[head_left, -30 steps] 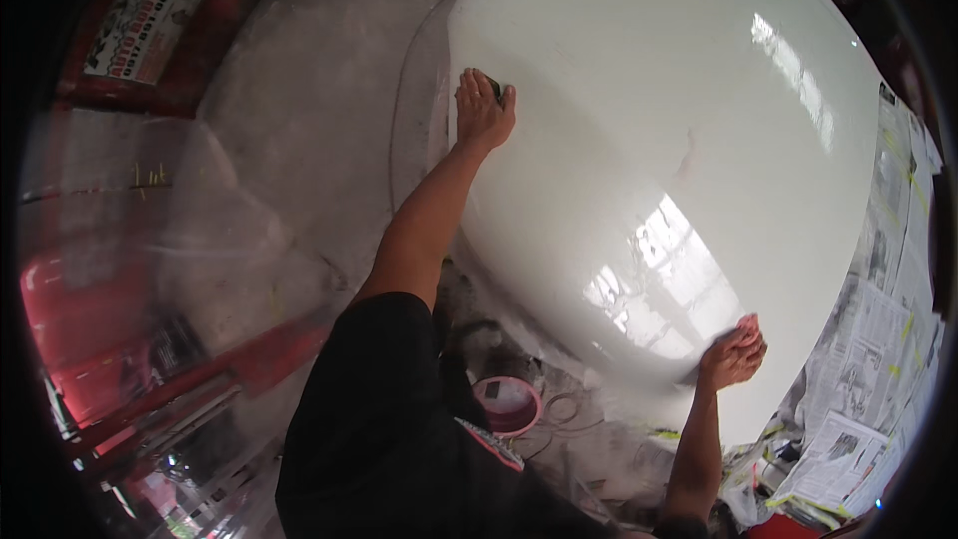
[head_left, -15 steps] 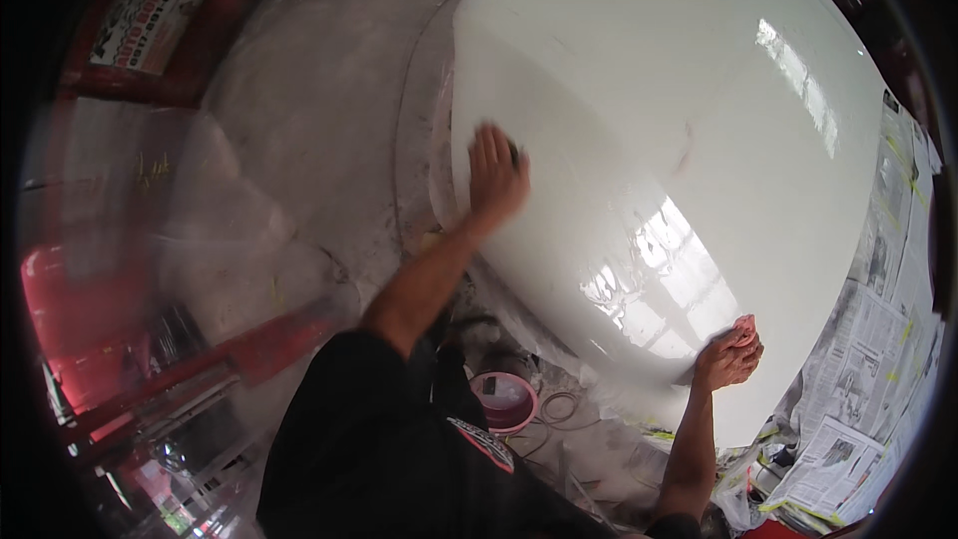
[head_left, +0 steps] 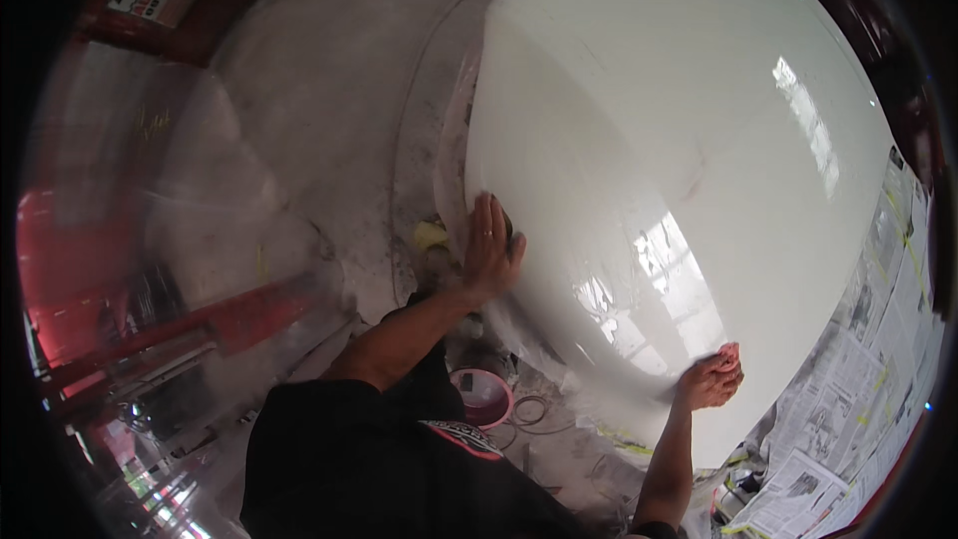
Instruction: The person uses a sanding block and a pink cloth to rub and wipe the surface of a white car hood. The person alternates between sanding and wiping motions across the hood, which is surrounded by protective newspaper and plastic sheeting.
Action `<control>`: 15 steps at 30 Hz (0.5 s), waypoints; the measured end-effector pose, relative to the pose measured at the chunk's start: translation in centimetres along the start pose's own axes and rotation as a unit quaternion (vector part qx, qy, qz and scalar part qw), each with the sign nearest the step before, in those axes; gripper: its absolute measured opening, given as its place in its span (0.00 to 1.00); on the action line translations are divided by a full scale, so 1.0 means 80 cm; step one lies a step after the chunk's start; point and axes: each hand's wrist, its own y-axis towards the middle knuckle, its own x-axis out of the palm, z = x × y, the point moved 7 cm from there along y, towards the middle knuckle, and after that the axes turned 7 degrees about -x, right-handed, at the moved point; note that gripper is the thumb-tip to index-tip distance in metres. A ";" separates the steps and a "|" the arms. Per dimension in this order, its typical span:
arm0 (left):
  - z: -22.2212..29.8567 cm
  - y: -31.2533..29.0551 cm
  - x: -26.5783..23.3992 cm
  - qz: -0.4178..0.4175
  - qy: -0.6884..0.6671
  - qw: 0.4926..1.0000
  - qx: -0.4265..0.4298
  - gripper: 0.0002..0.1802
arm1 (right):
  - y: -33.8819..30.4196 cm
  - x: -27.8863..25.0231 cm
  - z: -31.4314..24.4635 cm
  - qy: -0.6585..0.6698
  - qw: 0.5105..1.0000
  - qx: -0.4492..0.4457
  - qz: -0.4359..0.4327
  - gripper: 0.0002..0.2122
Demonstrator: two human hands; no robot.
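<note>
My left hand (head_left: 491,252) lies flat, fingers spread, on the big shiny white panel (head_left: 679,140) at nine o'clock, and my right hand (head_left: 707,381) squeezes a pink cloth (head_left: 729,351) at five o'clock.

Black shirt, bare forearms, ringed left hand (head_left: 489,252)

Daylight, moderately bright; window glare sits on the glossy white panel (head_left: 679,140) between the left hand (head_left: 489,250) and right hand (head_left: 709,379), with a second streak above the right hand. Left of the left hand, detail is smeared and soft. Fisheye bends all edges; rim falls to black.
</note>
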 end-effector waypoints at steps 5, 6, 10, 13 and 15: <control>-0.077 0.255 -0.070 0.029 -0.002 0.991 -0.128 0.45 | -0.002 0.004 -0.039 0.000 0.998 -0.048 0.040 0.24; -0.089 0.285 -0.083 0.029 -0.021 0.983 -0.179 0.45 | -0.003 0.018 -0.042 -0.008 0.998 -0.054 0.019 0.25; -0.048 0.118 -0.035 0.006 -0.041 0.987 -0.154 0.45 | 0.004 0.022 -0.007 -0.050 0.998 -0.034 0.012 0.24; -0.009 0.008 -0.021 0.052 0.006 0.998 0.026 0.44 | -0.002 0.019 0.004 -0.046 0.998 -0.033 0.032 0.23; -0.010 0.089 -0.038 0.005 0.054 0.996 0.066 0.44 | 0.005 0.012 0.006 -0.047 0.997 -0.048 0.033 0.24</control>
